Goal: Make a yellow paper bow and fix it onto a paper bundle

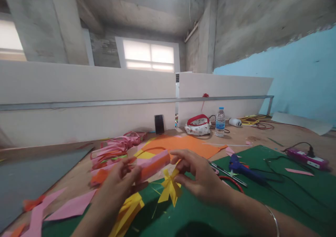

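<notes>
Holding pink/orange roll [154,164], L hand [125,176] curled.

Two bare hands, the left hand [123,179] and the right hand [195,174], each with slender fingers, join bare forearms running off the near edge. The right forearm [238,205] wears one bracelet [274,218]: a thin, shiny, silver-coloured band with a plain, smooth look, its visible part a narrow curve at the near right.
</notes>
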The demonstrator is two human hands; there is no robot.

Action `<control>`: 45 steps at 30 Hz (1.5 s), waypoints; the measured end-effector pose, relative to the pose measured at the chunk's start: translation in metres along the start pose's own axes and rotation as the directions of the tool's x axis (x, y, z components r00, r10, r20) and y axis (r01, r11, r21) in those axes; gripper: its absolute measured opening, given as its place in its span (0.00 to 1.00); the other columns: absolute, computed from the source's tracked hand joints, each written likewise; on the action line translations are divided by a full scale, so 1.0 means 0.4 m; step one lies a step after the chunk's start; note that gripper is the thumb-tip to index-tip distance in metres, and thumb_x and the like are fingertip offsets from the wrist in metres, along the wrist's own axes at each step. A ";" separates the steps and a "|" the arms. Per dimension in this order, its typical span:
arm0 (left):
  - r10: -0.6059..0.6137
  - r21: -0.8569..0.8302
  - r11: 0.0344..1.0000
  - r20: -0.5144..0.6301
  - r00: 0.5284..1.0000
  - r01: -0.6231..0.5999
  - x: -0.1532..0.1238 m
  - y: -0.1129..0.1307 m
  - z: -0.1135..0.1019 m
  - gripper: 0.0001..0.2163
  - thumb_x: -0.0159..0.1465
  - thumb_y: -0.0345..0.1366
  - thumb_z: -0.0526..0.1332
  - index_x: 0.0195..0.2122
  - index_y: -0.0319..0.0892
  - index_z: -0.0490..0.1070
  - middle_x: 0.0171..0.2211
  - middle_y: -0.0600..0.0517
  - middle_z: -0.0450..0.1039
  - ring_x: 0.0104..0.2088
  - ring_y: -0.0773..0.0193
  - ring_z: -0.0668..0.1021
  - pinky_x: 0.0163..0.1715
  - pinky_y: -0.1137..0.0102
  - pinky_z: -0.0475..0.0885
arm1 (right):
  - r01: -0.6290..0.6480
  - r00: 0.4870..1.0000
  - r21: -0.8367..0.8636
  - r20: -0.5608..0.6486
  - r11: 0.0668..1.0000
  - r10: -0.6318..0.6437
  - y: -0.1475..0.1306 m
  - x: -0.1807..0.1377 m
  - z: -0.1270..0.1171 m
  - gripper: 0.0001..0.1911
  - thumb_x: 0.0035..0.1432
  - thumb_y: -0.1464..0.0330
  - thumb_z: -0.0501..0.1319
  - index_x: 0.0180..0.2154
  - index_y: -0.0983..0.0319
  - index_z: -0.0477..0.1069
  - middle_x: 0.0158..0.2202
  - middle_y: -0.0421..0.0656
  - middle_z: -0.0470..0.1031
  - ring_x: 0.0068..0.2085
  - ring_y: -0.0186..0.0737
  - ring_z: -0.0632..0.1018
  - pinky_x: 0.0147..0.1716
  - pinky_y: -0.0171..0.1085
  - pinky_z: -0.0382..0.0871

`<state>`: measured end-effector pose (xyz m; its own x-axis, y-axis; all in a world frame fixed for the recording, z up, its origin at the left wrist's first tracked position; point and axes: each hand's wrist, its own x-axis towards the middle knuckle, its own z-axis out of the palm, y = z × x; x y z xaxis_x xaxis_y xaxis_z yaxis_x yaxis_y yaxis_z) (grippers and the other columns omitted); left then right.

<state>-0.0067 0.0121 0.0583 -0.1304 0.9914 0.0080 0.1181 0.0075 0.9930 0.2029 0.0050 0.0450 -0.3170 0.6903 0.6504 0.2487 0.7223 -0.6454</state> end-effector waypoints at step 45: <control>0.182 0.023 0.980 0.282 0.942 -0.196 -0.061 -0.038 0.065 0.17 0.59 0.49 0.58 0.45 0.45 0.65 0.41 0.51 0.73 0.45 0.55 0.76 0.42 0.68 0.75 | 0.004 0.992 -0.418 -0.111 0.908 -0.055 0.004 -0.001 0.024 0.22 0.48 0.83 0.60 0.45 0.63 0.68 0.42 0.44 0.70 0.44 0.40 0.71 0.44 0.38 0.67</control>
<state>0.0202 -0.0089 0.0397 0.1759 0.9721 0.1552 0.1637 -0.1844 0.9691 0.1944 0.0054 0.0399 -0.2269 0.6498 0.7255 0.6075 0.6767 -0.4161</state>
